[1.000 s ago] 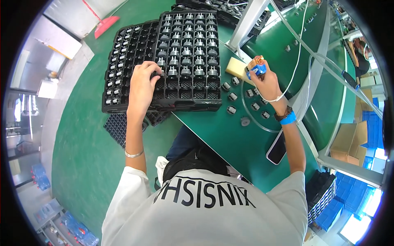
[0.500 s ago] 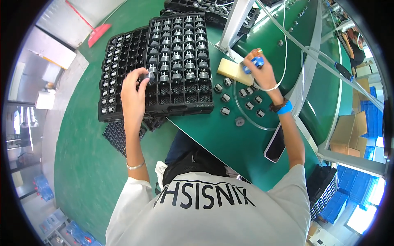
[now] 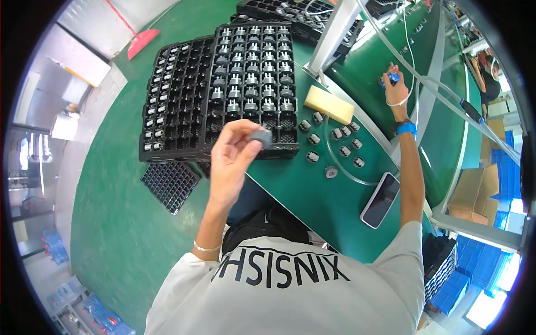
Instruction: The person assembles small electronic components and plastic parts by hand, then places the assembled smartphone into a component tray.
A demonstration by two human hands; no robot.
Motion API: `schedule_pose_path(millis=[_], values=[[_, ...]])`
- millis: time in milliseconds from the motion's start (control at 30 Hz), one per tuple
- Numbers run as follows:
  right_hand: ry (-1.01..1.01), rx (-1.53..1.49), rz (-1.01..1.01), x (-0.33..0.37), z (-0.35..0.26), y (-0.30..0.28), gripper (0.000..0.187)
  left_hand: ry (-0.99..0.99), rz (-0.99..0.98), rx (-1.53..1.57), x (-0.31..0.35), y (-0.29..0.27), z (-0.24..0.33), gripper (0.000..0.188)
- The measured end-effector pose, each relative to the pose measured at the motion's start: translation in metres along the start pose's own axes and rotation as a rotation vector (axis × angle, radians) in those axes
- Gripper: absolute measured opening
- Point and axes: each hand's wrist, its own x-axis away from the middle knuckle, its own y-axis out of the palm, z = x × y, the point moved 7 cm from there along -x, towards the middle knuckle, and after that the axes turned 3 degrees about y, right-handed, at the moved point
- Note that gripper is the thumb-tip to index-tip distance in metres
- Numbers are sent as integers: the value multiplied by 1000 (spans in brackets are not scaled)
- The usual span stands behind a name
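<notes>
My left hand (image 3: 230, 159) pinches a round grey plug piece (image 3: 261, 137) between thumb and fingers, just over the near edge of a black tray (image 3: 240, 152). Rows of plug pieces with upright metal pins (image 3: 251, 78) fill most of that tray's pockets. My right hand (image 3: 396, 94) is stretched out over the green conveyor belt (image 3: 363, 72), closed around a small blue object (image 3: 393, 79) whose kind I cannot make out. Several small metal-and-black plug inserts (image 3: 345, 151) stand on the green table, near a loose grey round piece (image 3: 331, 172).
A yellow sponge block (image 3: 329, 105) lies beside the inserts. A phone (image 3: 381, 200) rests near my right forearm. Left of the full tray is another black tray (image 3: 173, 100), partly filled. A metal post (image 3: 335, 39) and hanging cables (image 3: 441, 84) stand by the belt.
My left hand has moved right and nearer from the tray with the grey plug piece. My right hand has reached right from beside the sponge to over the belt, the blue object still in it.
</notes>
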Motion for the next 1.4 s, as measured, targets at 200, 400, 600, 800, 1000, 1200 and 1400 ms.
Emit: schedule_pose_path(millis=[200, 400, 600, 800, 1000, 1200, 1400], values=[[271, -920, -484, 74, -101, -7, 35, 82, -121, 102, -4, 24, -1, 22], [399, -1458, -1140, 171, -223, -41, 47, 107, -291, 206, -3, 61, 8, 21], [427, -1388, -1179, 184, -216, -46, 50, 116, -300, 121, 0, 62, 8, 27], [335, -1270, -1182, 196, -214, -53, 51, 181, -277, -12, 8, 62, 7, 28], [384, -1368, -951, 184, -200, -51, 49, 251, -115, -296, -1, 48, 20, 36], [-174, -598, -527, 112, -113, -4, 34, 430, 20, -1389, -63, -51, 22, 19], [-256, -417, -473, 121, -133, 1, 38, 363, -37, -1558, -79, -66, 7, 18]])
